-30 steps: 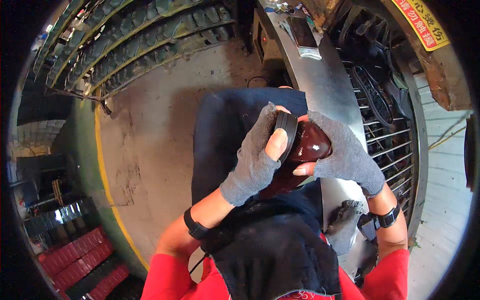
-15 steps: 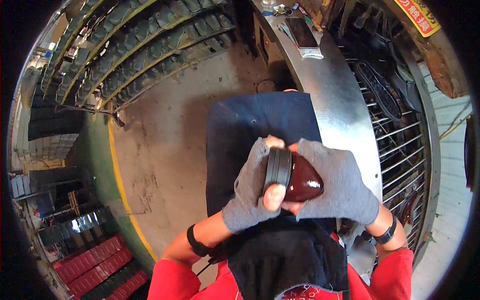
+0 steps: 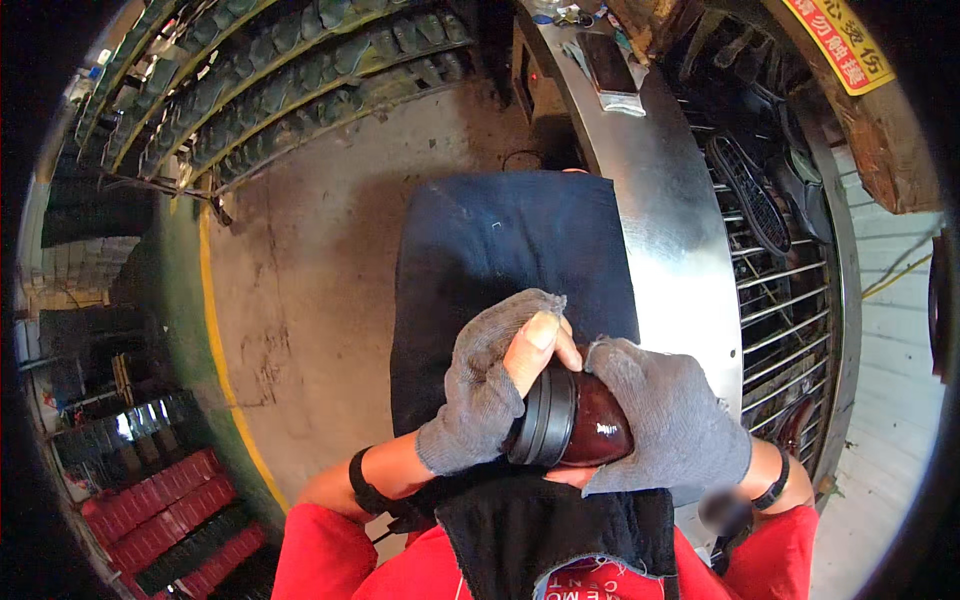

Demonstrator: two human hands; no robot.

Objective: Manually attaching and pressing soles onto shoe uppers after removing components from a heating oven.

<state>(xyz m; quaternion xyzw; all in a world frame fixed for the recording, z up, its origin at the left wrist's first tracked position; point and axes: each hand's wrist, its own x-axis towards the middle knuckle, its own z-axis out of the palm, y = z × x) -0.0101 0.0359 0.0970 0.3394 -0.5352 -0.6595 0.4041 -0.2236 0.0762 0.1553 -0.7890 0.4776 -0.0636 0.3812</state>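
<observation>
A glossy dark red-brown shoe with a thick black sole is held end-on over my lap, sole facing left. My right hand, in a grey fingerless glove, wraps the upper from the right; its fingertips are mostly hidden behind the shoe. My left hand, gloved the same way, is closed at the far edge of the sole. Its bare thumb presses against the curled fingers, and whatever may be between them cannot be made out. A dark blue cloth lies under and beyond the hands.
To the right runs a shiny metal bench with a dark flat phone-like object at its far end. Beyond it a barred rack holds a black shoe sole. Shoe racks stand far left; red stacked pieces lie lower left.
The shoe has come down closer to my body. My left hand has let go of the sole's sides and closed at its far edge; my right hand keeps its hold.
</observation>
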